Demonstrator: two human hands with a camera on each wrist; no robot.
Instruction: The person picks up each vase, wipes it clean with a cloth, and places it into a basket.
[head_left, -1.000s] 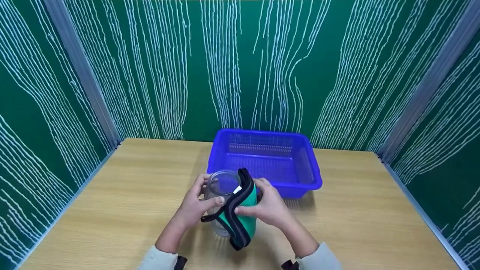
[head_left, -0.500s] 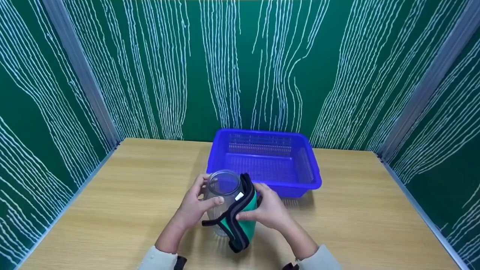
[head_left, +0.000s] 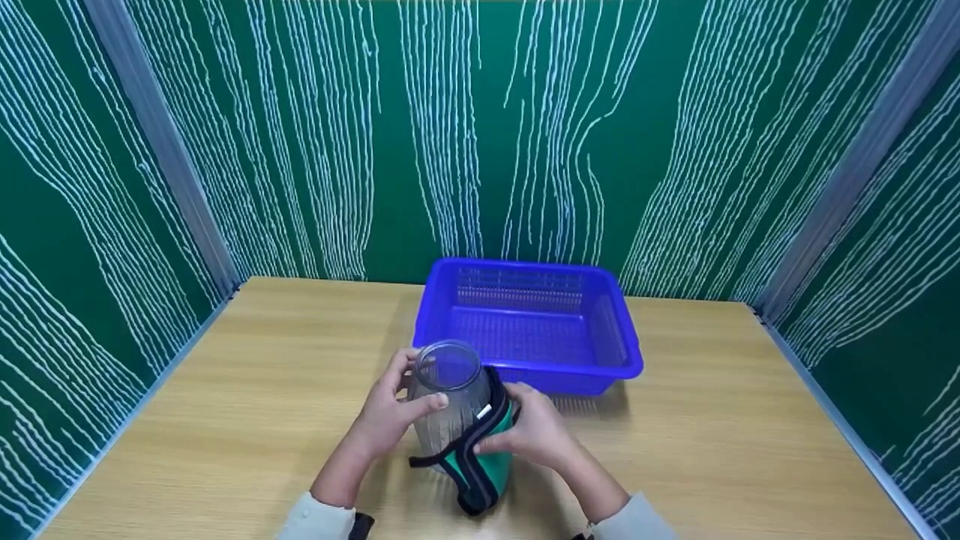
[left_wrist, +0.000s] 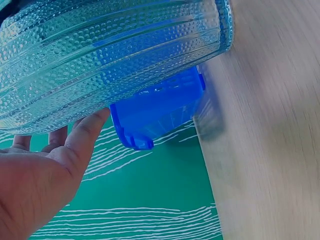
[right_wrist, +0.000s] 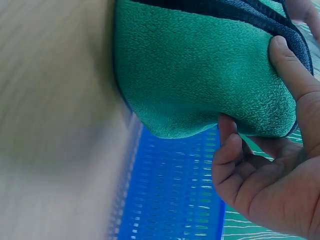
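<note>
In the head view a clear glass jar stands at the table's front middle, its round open mouth facing up. Dimpled, ribbed glass shows on the jar in the left wrist view. My left hand grips its left side, thumb across the front near the neck. Against the jar's right side my right hand holds a green cloth with a dark border and a small white tag. In the right wrist view, thumb and fingers pinch the plush cloth. The cloth hides the jar's lower right part.
A blue plastic basket with slotted walls stands just behind the jar, near the table's back edge. The wooden table is enclosed by green walls with wavy white lines.
My right hand has slid down along the jar's right side, and the cloth has moved down with it, baring more glass near the neck. The left hand and jar have stayed in place.
</note>
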